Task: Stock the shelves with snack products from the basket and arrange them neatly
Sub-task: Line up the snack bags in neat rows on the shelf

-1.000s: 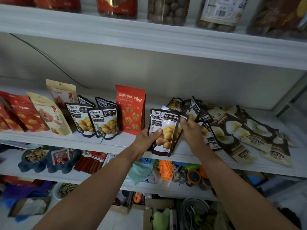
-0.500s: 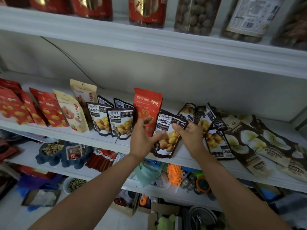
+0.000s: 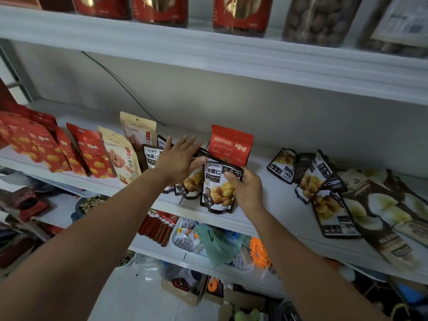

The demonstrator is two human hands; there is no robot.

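Fingers and thumb of the right hand point(image 3: 246, 193) are curled round the right edge of a black bag point(image 3: 217, 188) with yellow nuts drawn on it. The thumb lies on the front, near the top. The bag is upright, and its bottom is down at the front edge of the middle shelf point(image 3: 273, 205). I cannot tell if it sits on the shelf yet.

The left hand point(image 3: 178, 158) is just beside it. Its fingers point(image 3: 184, 144) are straight and spread apart, and they hold nothing. The hand lies flat against a row of the same black bags point(image 3: 151, 156), which stand up to the left. Its thumb seems to touch the top corner of the held bag.

A red bag point(image 3: 231, 144) stands right behind. Further left stand tan bags point(image 3: 120, 156) and more red bags point(image 3: 90, 151). To the right, well apart, more black bags lie in a messy pile point(image 3: 324, 181), next to brown and white bags point(image 3: 375, 205). Big jars point(image 3: 317, 19) sit on the top shelf. No basket can be seen.

I think the step is standing this bag at the end of the black row. Next, the bag must go close against its neighbour, facing front. The left hand should keep the row from tipping while the right hand lets go slowly. Then the pile needs sorting.
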